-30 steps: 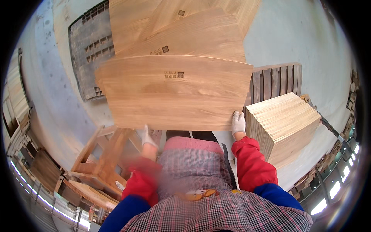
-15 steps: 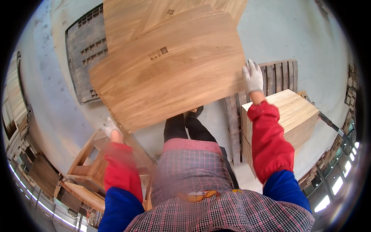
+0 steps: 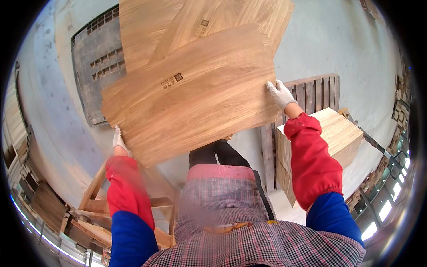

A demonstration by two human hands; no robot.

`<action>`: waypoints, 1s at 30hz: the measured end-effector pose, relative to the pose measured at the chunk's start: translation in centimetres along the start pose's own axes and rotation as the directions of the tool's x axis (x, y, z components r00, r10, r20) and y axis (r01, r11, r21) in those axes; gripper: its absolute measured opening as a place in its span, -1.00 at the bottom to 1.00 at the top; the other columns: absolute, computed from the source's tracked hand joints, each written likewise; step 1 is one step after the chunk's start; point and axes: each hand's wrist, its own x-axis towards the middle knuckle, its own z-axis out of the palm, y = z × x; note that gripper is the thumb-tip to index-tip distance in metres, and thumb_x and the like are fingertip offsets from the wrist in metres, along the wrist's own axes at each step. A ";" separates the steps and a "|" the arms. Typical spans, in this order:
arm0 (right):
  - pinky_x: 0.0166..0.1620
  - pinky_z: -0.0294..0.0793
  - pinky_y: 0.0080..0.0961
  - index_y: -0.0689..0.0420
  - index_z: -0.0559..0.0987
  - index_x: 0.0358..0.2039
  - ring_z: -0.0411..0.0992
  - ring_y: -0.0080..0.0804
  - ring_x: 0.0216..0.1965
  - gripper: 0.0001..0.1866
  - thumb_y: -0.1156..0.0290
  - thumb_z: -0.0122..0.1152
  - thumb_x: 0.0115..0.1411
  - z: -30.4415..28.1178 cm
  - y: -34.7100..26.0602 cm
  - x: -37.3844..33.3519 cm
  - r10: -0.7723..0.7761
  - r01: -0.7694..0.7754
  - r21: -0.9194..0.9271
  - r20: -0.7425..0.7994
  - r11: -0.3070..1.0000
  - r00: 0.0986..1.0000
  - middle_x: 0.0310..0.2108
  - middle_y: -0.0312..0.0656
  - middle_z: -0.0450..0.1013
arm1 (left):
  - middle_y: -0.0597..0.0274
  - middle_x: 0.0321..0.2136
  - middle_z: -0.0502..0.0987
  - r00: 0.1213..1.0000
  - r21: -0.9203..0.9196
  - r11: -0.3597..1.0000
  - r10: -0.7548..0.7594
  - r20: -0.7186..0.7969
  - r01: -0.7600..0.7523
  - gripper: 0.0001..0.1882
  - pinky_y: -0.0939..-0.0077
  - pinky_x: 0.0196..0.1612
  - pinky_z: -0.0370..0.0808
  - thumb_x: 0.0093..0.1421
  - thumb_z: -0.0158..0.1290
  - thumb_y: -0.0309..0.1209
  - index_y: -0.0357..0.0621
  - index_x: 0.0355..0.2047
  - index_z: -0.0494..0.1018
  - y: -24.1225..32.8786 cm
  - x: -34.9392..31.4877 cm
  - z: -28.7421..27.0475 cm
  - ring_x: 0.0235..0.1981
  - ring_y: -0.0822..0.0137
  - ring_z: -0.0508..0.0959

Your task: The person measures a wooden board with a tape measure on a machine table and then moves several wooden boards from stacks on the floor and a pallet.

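Note:
A broad brown wooden board (image 3: 200, 98) with a small dark printed mark is in front of me, its left end tilted nearer to me. My left hand (image 3: 118, 139), in a pale glove, grips its left edge. At the right edge my right hand (image 3: 281, 95), also gloved, has its thumb and fingers closed on the board, with fingertips showing on top. Beyond it, more boards of the same wood (image 3: 149, 22) lie overlapping, partly covered by the held one.
A dark slatted pallet (image 3: 100, 66) lies at the far left. On the right, a stack of pale wood panels (image 3: 327, 135) stands by a wooden pallet (image 3: 316, 91). A wooden frame (image 3: 95, 200) is beside my left forearm. Grey floor (image 3: 329, 40) extends around.
My left hand has moved up and left onto the board's left edge. The board has shifted a little toward me, and my right hand has come with it, slightly down and left.

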 end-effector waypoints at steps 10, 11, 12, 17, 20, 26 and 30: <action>-0.10 0.35 -0.49 0.35 0.31 -0.03 0.36 -0.36 -0.16 -0.36 0.10 0.21 0.04 -0.3 -6.3 0.7 0.164 -0.102 0.468 -0.093 0.878 0.982 -0.15 -0.04 0.39 | 0.27 0.01 0.35 0.999 0.001 1.000 0.001 0.042 -0.001 -0.40 0.07 0.07 0.26 0.03 0.11 -0.02 0.07 0.04 0.27 0.6 1.2 -2.7 0.02 0.20 0.33; -0.11 0.36 -0.49 0.34 0.29 -0.02 0.37 -0.38 -0.17 -0.37 0.17 0.24 0.03 -0.2 -4.6 1.0 0.124 -0.060 0.579 -0.072 0.813 0.990 -0.17 -0.05 0.40 | 0.30 0.01 0.36 0.992 0.013 0.995 0.100 0.083 -0.101 -0.39 0.06 0.08 0.25 0.00 0.14 -0.01 0.07 0.03 0.27 0.6 1.4 -2.9 0.03 0.20 0.33; -0.11 0.36 -0.50 0.32 0.27 -0.01 0.37 -0.39 -0.17 -0.37 0.20 0.25 0.02 -1.3 -5.4 0.3 0.190 -0.126 0.556 -0.059 0.821 0.980 -0.17 -0.06 0.40 | 0.31 0.01 0.36 0.989 0.000 0.994 0.104 0.103 -0.105 -0.40 0.08 0.09 0.24 0.01 0.13 -0.02 0.07 0.03 0.27 1.2 -0.9 -1.5 0.03 0.22 0.33; -0.05 0.32 -0.50 0.24 0.24 0.03 0.32 -0.44 -0.10 -0.41 0.33 0.24 0.03 -6.6 -8.8 -3.8 0.022 0.089 0.718 -0.144 0.690 0.989 -0.10 -0.14 0.36 | 0.33 -0.05 0.38 0.921 -0.017 0.924 0.383 0.079 -0.382 -0.47 0.27 0.09 0.24 0.07 0.12 -0.18 0.03 0.03 0.25 5.3 -3.8 -1.3 -0.01 0.30 0.34; 0.02 0.24 -0.51 0.19 0.22 0.06 0.24 -0.50 -0.02 -0.44 0.46 0.19 0.05 -9.3 -9.5 -5.1 -0.160 0.300 0.745 -0.256 0.595 0.953 -0.04 -0.27 0.30 | 0.34 -0.07 0.37 0.646 0.081 0.646 0.732 0.216 -0.759 -0.49 0.37 0.09 0.24 0.08 0.12 -0.32 -0.05 0.04 0.23 7.6 -0.4 -4.8 -0.05 0.37 0.35; 0.12 0.19 -0.50 0.18 0.31 0.00 0.25 -0.44 0.02 -0.64 0.40 -0.04 0.19 -10.1 -5.6 -7.4 -0.178 0.339 0.685 -0.297 0.644 0.938 -0.03 -0.19 0.31 | 0.25 -0.01 0.32 0.599 0.066 0.653 0.645 0.474 -0.755 -0.45 0.39 0.09 0.25 0.12 0.06 -0.31 -0.16 0.09 0.17 9.8 -7.9 -0.4 0.00 0.36 0.31; 0.21 0.08 -0.43 0.17 0.19 0.12 0.13 -0.37 0.14 -0.53 0.24 -0.17 0.25 -8.3 -3.3 -9.6 -0.301 0.376 0.711 -0.237 0.594 0.924 0.11 -0.14 0.18 | 0.18 0.09 0.23 0.649 -0.030 0.790 0.523 0.553 -0.612 -0.39 0.36 0.16 0.19 0.18 -0.07 -0.16 -0.15 0.17 0.07 7.6 -9.7 0.2 0.11 0.31 0.23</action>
